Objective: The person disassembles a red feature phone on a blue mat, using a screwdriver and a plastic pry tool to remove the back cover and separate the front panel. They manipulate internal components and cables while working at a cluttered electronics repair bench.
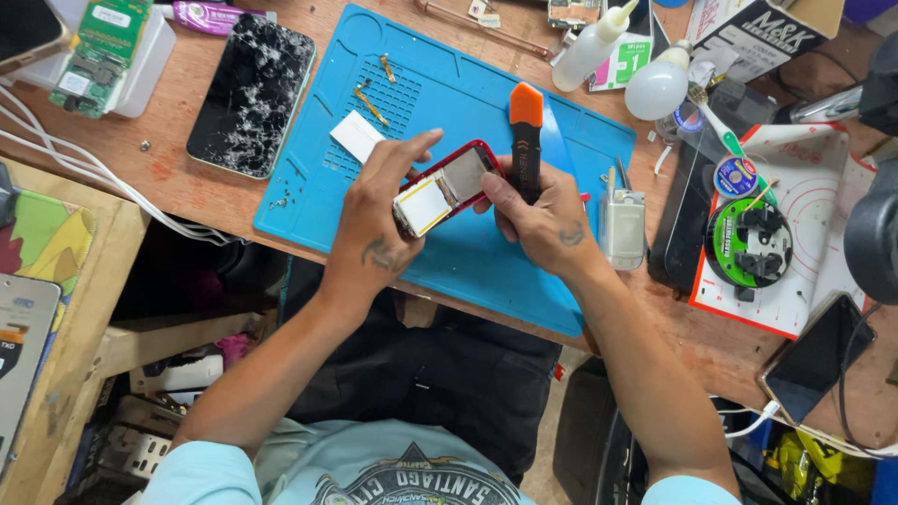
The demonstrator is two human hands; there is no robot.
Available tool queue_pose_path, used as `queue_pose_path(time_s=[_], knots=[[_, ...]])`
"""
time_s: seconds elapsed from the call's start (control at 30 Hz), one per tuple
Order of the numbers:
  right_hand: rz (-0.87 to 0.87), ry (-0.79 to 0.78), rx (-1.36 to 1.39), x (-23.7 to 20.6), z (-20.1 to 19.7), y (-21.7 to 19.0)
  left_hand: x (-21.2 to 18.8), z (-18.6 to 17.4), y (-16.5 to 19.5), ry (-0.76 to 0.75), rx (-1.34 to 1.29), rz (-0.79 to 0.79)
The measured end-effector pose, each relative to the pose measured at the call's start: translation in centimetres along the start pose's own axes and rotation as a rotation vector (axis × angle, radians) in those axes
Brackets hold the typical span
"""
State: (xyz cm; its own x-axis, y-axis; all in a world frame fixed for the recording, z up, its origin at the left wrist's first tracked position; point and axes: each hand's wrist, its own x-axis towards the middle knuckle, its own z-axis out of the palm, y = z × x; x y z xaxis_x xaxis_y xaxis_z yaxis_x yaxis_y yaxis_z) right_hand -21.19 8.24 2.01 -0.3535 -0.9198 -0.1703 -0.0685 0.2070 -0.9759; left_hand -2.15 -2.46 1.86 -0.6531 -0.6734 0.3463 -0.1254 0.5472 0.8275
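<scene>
1. Phone (444, 190), red-edged and opened, is held above the blue mat (468, 103), over the mat's near half, tilted with one end toward the left hand (379, 220).
2. Left hand's grip is closed on the phone's near end, fingers wrapped over its upper edge.
3. Right hand (543, 220) has its grip closed on a black pry tool (526, 140) with an orange tip; the tool stands upright just beside the phone's far end, thumb touching the red edge.
4. Mat's far half lies mostly bare, holding only a white card (355, 136) and small gold strips (371, 103).
5. A cracked phone (251, 93) lies on the counter (168, 178) just left of the mat's edge, well apart from the hands.
6. Right of the mat a silver part (622, 224) sits close by the right wrist; beyond it a white mat (823, 224) carries a green reel (748, 243).
7. The mat's near edge reaches the counter's front edge, below the hands.
</scene>
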Motion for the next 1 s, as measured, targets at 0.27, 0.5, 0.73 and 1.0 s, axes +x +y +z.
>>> queue_pose_path(time_s=[0.27, 0.5, 0.73, 1.0], knots=[[0.099, 0.010, 0.027, 0.1, 0.1, 0.0, 4.8, -0.7, -0.7, -0.478, -0.078, -0.156], [-0.049, 0.098, -0.088, 0.0, -1.3, -0.4, 3.8, -0.8, -0.7, -0.416, -0.132, -0.088], [-0.167, -0.006, -0.218, -0.8, -3.6, -1.7, 1.0, -2.3, -0.7, -0.470, -0.467, 0.205], [-0.225, -0.026, -0.284, -1.3, -4.0, -1.9, 2.7, 2.8, -1.4, -0.475, -0.571, -0.206]])
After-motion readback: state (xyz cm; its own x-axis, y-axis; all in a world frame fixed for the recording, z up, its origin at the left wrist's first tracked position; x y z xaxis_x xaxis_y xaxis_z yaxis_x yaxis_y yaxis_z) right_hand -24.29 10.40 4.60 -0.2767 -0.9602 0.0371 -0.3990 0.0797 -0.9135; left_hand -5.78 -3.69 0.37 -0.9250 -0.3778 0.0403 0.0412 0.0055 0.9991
